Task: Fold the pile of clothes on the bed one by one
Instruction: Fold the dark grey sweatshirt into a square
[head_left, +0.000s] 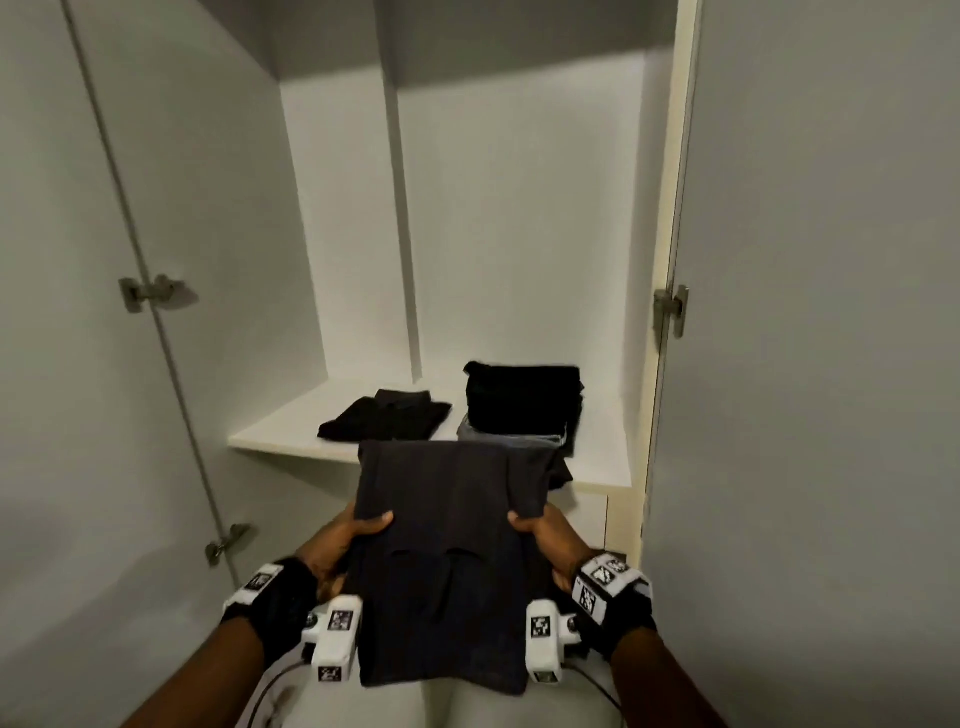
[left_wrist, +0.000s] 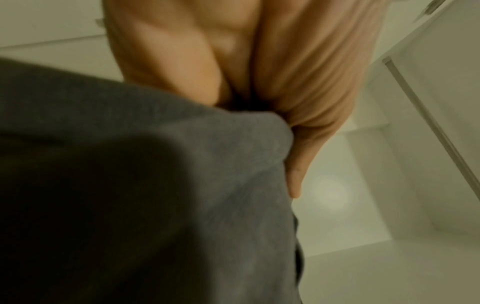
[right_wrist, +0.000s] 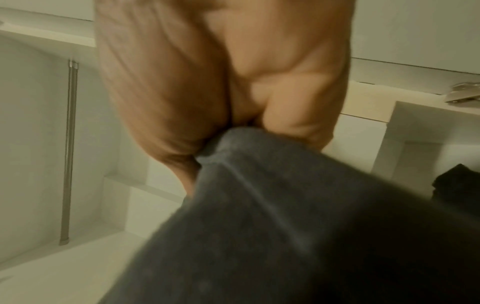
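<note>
- I've got the folded dark grey garment (head_left: 447, 561) held flat between both hands, left hand (head_left: 343, 545) and right hand (head_left: 550, 540) each gripping a side edge, thumbs on top.
- Its long axis runs away from me, far edge just reaching the wardrobe shelf (head_left: 270, 441).
- Black stack (head_left: 522, 402) sits ahead-right, nearer my right hand; flat black shirt (head_left: 384, 415) ahead-left.

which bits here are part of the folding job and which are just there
Part of the job:
- folded dark grey garment, gripped by left hand and right hand
- flat black garment on the shelf
- black stack beside it

Just there:
- wardrobe doors
- hinges
- divider panel
</note>
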